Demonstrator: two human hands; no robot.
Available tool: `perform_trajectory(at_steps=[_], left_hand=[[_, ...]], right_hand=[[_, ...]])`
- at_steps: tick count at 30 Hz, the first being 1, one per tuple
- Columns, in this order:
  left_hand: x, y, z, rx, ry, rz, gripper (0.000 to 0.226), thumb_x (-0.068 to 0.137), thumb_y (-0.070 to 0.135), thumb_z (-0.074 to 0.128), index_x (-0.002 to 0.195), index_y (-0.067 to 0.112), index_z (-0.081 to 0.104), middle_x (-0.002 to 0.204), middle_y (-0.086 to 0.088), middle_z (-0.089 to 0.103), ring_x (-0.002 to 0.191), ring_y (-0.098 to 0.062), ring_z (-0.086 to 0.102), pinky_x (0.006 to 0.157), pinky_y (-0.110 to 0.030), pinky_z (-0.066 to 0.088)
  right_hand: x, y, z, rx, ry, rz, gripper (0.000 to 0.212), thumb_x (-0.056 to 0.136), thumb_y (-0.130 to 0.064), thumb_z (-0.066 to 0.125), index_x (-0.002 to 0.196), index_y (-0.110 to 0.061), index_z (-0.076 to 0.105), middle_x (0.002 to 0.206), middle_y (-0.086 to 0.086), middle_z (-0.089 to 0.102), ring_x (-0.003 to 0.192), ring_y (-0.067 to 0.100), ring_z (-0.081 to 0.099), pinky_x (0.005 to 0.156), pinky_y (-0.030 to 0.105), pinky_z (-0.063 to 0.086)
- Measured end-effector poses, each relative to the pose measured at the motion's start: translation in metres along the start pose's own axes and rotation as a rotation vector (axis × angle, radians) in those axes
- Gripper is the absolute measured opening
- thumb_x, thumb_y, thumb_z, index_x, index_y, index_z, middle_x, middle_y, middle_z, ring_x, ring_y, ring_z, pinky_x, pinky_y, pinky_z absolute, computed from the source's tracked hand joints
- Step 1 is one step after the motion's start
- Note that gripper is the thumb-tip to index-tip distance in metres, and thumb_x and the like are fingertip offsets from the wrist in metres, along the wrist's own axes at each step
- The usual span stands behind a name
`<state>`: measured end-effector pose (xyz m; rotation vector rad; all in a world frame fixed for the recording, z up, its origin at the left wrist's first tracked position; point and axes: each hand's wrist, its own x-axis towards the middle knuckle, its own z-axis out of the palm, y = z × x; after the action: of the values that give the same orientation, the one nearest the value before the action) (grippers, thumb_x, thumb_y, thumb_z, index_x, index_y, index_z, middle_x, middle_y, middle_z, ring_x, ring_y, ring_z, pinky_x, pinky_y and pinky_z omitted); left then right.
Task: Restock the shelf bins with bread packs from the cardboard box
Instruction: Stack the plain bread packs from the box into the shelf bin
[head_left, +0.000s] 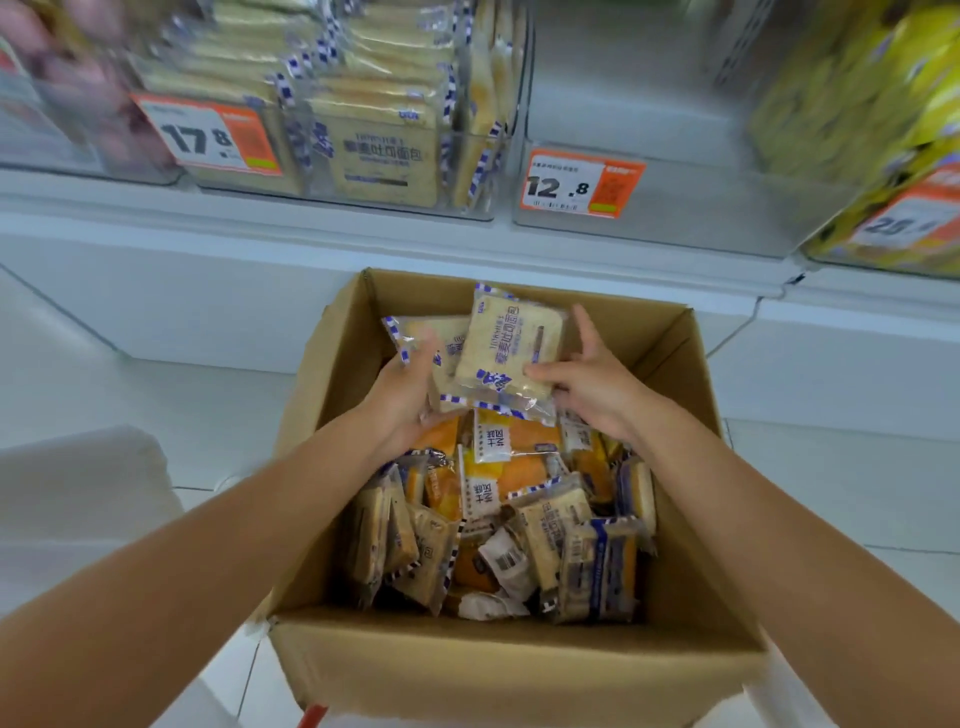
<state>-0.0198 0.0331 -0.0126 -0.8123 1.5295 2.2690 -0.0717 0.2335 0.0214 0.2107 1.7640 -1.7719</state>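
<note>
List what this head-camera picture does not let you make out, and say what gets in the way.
- Head view: how many held packs sit between the left hand and right hand; the front one covers the rest.
- Head view: the cardboard box floor; loose packs cover it.
- Head view: the print on the yellow packs; motion blur.
- Head view: the rightmost price tag; blurred, cut by the right edge.

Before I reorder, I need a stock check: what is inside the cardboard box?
The cardboard box holds a heap: pale toast packs with blue-checked edges, orange packs mid-heap. The left hand and right hand hold a small stack above it. Lower layers and the box floor are covered.
</note>
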Motion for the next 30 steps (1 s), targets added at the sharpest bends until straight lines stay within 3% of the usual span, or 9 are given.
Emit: perform_trajectory(at_steps=[4, 7, 9, 12, 17, 21, 25, 28, 30], left_hand=[[-0.020, 0.016, 0.002, -0.051, -0.095, 0.075, 0.050, 0.094, 0.052, 0.050, 0.125, 0.014, 0.061, 0.114, -0.008, 0.073, 0.105, -0.023, 0.070, 0.091, -0.040, 0.056], [-0.034, 0.034, -0.005, 0.005, -0.013, 0.131, 0.032, 0.091, 0.032, 0.067, 0.119, 0.017, 0.064, 0.108, -0.006, 0.074, 0.100, -0.025, 0.071, 0.094, -0.048, 0.054], [-0.042, 0.052, -0.014, 0.009, 0.026, 0.150, 0.020, 0.094, 0.026, 0.062, 0.112, 0.016, 0.064, 0.105, -0.008, 0.075, 0.098, -0.028, 0.071, 0.093, -0.053, 0.054], [-0.060, 0.082, -0.030, -0.039, -0.047, 0.158, 0.013, 0.099, 0.023, 0.053, 0.108, 0.018, 0.062, 0.098, -0.004, 0.075, 0.096, -0.027, 0.072, 0.084, -0.048, 0.058], [-0.070, 0.137, -0.066, 0.218, -0.067, 0.212, 0.021, 0.099, 0.030, 0.052, 0.103, 0.013, 0.064, 0.106, -0.008, 0.070, 0.099, -0.023, 0.067, 0.087, -0.039, 0.055], [-0.066, 0.192, -0.100, 0.526, 0.212, 0.547, 0.038, 0.087, 0.039, 0.065, 0.061, 0.013, 0.058, 0.065, -0.007, 0.054, 0.074, -0.020, 0.055, 0.079, -0.043, 0.054], [-0.060, 0.253, -0.115, 0.722, 0.328, 0.792, 0.041, 0.093, 0.033, 0.063, 0.062, 0.010, 0.048, 0.050, 0.006, 0.043, 0.045, -0.004, 0.037, 0.049, -0.025, 0.032], [-0.039, 0.300, -0.120, 0.846, 0.406, 0.862, 0.047, 0.096, 0.032, 0.060, 0.054, 0.021, 0.041, 0.039, 0.006, 0.038, 0.034, -0.004, 0.035, 0.040, -0.018, 0.025], [-0.017, 0.326, -0.126, 0.871, 0.400, 0.845, 0.049, 0.096, 0.031, 0.060, 0.053, 0.020, 0.040, 0.036, 0.007, 0.037, 0.033, -0.006, 0.035, 0.038, -0.017, 0.025]], right_hand=[[-0.006, 0.001, 0.044, -0.089, 0.196, -0.014, 0.057, 0.082, -0.019, 0.076, 0.126, -0.014, 0.039, 0.119, 0.012, 0.062, 0.095, 0.022, 0.068, 0.068, 0.032, 0.060], [-0.021, -0.015, 0.066, -0.540, 0.128, -0.007, 0.065, 0.080, -0.064, 0.063, 0.123, -0.016, 0.049, 0.114, -0.003, 0.059, 0.098, 0.014, 0.059, 0.069, 0.024, 0.048], [-0.027, -0.031, 0.070, -0.743, 0.152, -0.058, 0.069, 0.081, -0.075, 0.049, 0.123, -0.019, 0.052, 0.120, -0.003, 0.057, 0.102, 0.015, 0.055, 0.080, 0.029, 0.042], [-0.030, -0.060, 0.076, -0.638, 0.161, -0.100, 0.087, 0.079, -0.075, 0.053, 0.143, -0.018, 0.037, 0.144, 0.001, 0.048, 0.123, 0.023, 0.052, 0.100, 0.038, 0.043], [-0.019, -0.104, 0.116, -0.321, -0.085, -0.208, 0.033, 0.088, -0.028, 0.067, 0.119, -0.016, 0.060, 0.116, 0.005, 0.070, 0.101, 0.017, 0.069, 0.091, 0.035, 0.055], [-0.003, -0.148, 0.157, -0.370, -0.088, -0.354, 0.063, 0.065, -0.042, 0.084, 0.119, -0.015, 0.062, 0.114, 0.001, 0.071, 0.105, 0.019, 0.067, 0.098, 0.042, 0.050], [0.028, -0.191, 0.193, -0.272, -0.064, -0.396, 0.078, 0.052, -0.053, 0.080, 0.118, -0.016, 0.063, 0.119, 0.008, 0.068, 0.112, 0.029, 0.063, 0.104, 0.046, 0.043], [0.064, -0.215, 0.210, -0.219, -0.055, -0.436, 0.061, 0.064, -0.048, 0.079, 0.112, -0.012, 0.068, 0.119, 0.020, 0.066, 0.103, 0.023, 0.062, 0.099, 0.037, 0.043], [0.086, -0.227, 0.216, -0.238, -0.027, -0.469, 0.034, 0.081, -0.036, 0.073, 0.105, -0.013, 0.070, 0.108, 0.008, 0.072, 0.096, 0.023, 0.062, 0.093, 0.037, 0.046]])
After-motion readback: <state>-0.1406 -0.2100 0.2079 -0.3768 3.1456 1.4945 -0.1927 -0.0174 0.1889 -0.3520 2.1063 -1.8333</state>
